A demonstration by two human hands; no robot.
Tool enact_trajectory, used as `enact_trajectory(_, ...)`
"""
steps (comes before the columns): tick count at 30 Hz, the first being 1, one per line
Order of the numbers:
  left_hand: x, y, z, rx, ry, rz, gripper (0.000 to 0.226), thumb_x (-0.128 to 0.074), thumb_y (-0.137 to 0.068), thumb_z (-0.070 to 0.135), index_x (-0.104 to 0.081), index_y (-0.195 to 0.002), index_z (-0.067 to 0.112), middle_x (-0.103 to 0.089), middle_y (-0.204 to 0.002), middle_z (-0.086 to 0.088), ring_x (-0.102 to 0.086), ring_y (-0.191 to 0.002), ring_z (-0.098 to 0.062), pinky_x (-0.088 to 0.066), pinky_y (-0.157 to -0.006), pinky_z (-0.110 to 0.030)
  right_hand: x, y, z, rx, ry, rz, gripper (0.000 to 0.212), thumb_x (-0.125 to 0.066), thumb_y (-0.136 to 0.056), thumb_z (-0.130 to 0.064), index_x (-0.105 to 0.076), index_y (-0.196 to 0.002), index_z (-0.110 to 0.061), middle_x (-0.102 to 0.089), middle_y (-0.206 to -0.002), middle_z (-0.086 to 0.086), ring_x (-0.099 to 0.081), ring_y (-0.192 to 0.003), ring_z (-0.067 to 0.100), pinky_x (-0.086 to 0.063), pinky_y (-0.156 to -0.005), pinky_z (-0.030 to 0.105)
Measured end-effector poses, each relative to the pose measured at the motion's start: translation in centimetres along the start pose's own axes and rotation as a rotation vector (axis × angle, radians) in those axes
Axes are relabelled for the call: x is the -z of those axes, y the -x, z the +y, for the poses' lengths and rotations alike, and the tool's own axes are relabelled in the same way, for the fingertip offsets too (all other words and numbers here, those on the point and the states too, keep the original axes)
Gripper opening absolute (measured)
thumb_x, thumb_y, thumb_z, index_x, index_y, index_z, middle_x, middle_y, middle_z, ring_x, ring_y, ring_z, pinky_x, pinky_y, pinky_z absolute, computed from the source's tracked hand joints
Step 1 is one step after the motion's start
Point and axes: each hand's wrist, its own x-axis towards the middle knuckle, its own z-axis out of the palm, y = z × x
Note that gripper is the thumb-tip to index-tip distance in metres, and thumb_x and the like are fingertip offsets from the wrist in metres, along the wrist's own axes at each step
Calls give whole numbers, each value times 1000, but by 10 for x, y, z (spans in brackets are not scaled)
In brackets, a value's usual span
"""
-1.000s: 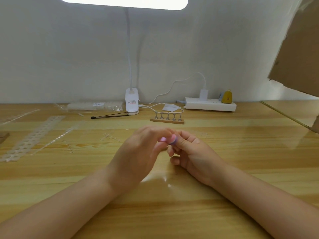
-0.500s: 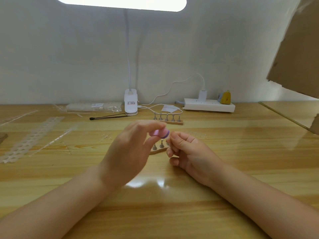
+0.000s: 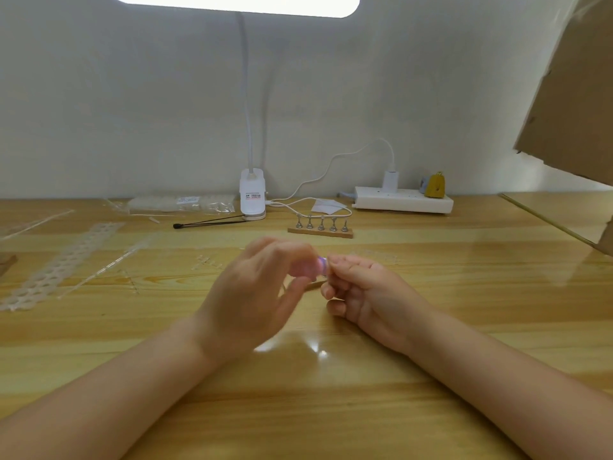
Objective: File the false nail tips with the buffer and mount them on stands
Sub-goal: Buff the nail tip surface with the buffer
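Head view showed a wooden table [image 3: 431,376] running the full width of the scene, backed by a pale wall [image 3: 132,94]. A cardboard panel [image 3: 577,94] hung into the far right corner. A lamp head [image 3: 235,3] glowed along the top edge, its thin neck dropping to a white clamp base [image 3: 252,195] at the far centre of the table. A white power strip [image 3: 403,200] lay to the right of the base, with a white plug and a yellow object [image 3: 435,185] on it.

Clear perforated strips [image 3: 63,262] lay at the left, and a clear packet [image 3: 180,204] rested far left of the clamp base. A thin black stick [image 3: 212,222] lay just in front of that base.

The left hand [image 3: 252,300] was raised at the near centre, its fingers curled and pinching a pink and purple buffer [image 3: 311,268]; the hand was blurred. The right hand [image 3: 368,293] sat just to the right, fingers curled inward, thumb and forefinger pinched together at the buffer's end. The nail tip could not be made out between them, so whether that hand grasped anything could not be determined.

A wooden stand rack [image 3: 320,231] carrying five small metal stands stood beyond the hands, well apart from them, in front of the power strip. Part of a second wooden piece [image 3: 315,284] showed between the two hands, mostly hidden.
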Motion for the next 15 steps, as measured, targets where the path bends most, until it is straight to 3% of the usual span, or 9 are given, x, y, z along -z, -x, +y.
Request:
enact_trajectory(2,4,1,-5,37,-36,26,44,-75,-76,-5,-47,-107,12,-70,-92,3,-60,-84,-13,-47,-82,-27,0,0,-1,-7,1,11,15,-64,-77,-27,-64,-68,-14,-40,-62,1,-50,-58,12,-38,-47,20)
enact_trajectory(7,-4,-7,12,-155,-1,31,34,-70,-82,3,-48,-106,12,-69,-95,2,-66,-84,-20,-49,-80,-31,0,2,-2,-9,58,-36,6,-68,-76,-16,-64,-71,-15,-42,-67,4,-48,-58,10,-33,-48,20)
enact_trajectory(11,5,-3,-1,-61,-112,19,34,-69,-83,2,-46,-106,12,-70,-88,-4,-65,-78,-25,-51,-72,-39,1,0,-3,-45,-4,32,12,-68,-73,-23,-63,-76,-12,-52,-68,1,-49,-58,10,-35,-44,19)
enact_trajectory(15,-1,-8,12,-170,-51,54,34,-70,-82,1,-48,-105,12,-70,-93,-4,-65,-81,-21,-51,-78,-33,0,0,-3,-32,3,-7,14,-70,-79,-19,-60,-72,-13,-41,-64,2,-45,-52,7,-31,-45,18)
